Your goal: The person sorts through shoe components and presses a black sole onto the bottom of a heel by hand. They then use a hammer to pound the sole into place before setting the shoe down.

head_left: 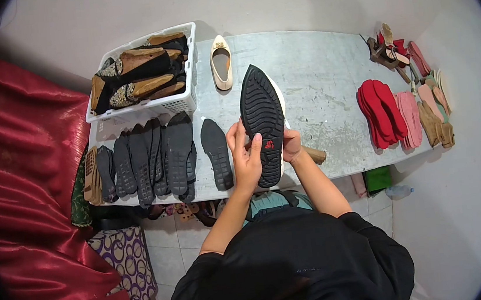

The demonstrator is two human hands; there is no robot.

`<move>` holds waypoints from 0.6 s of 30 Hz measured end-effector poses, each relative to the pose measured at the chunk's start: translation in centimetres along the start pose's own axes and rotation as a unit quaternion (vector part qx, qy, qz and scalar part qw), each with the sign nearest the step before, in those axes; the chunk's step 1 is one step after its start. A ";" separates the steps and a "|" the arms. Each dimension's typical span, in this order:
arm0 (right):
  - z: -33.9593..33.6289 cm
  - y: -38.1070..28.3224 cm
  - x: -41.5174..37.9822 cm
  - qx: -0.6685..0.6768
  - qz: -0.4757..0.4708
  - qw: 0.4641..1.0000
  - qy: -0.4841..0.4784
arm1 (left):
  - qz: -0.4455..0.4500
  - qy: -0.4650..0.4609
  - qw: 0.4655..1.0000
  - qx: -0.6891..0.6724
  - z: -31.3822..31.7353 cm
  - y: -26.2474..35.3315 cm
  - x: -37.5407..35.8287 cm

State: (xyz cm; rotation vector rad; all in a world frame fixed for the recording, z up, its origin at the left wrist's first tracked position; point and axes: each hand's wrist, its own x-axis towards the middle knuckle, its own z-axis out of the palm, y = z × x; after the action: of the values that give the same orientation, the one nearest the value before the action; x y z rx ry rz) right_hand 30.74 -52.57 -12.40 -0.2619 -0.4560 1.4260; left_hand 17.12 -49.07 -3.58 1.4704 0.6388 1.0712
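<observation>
A black ridged shoe sole with a red mark near its heel faces up, laid against a cream shoe that shows along its right edge. My left hand grips the sole from the left, thumb across it beside the red mark. On the right side my right hand holds the cream shoe's edge, some of its fingers hidden behind. Another cream shoe stands upright on the table beyond my hands. Left of my left hand lies a single black sole.
The grey table bears a white basket of shoes at back left and a row of black soles at front left. Red insoles and pink insoles lie at the right. A red cloth hangs at far left.
</observation>
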 end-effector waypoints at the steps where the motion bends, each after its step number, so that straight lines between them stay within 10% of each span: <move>1: 0.0 -0.1 -0.1 0.001 0.005 1.000 -0.001 | 0.017 0.002 0.999 -0.046 0.2 -0.1 -0.2; 6: -0.4 -0.8 -0.8 0.048 0.017 0.998 0.040 | -0.084 -0.021 0.961 -0.263 0.3 0.6 -0.8; 11: -1.4 -1.0 -1.1 0.067 0.055 0.994 -0.063 | -0.019 -0.031 0.999 0.039 1.3 -0.1 -1.1; 18: 0.9 -0.8 -1.9 0.053 0.062 0.996 -0.023 | 0.000 0.018 0.998 0.066 2.4 -0.5 -1.9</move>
State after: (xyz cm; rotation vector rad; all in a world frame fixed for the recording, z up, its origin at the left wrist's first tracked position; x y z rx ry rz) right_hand 30.90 -54.67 -11.57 -0.1745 -0.4068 1.5748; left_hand 18.52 -51.77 -4.41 1.5680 0.7477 1.0754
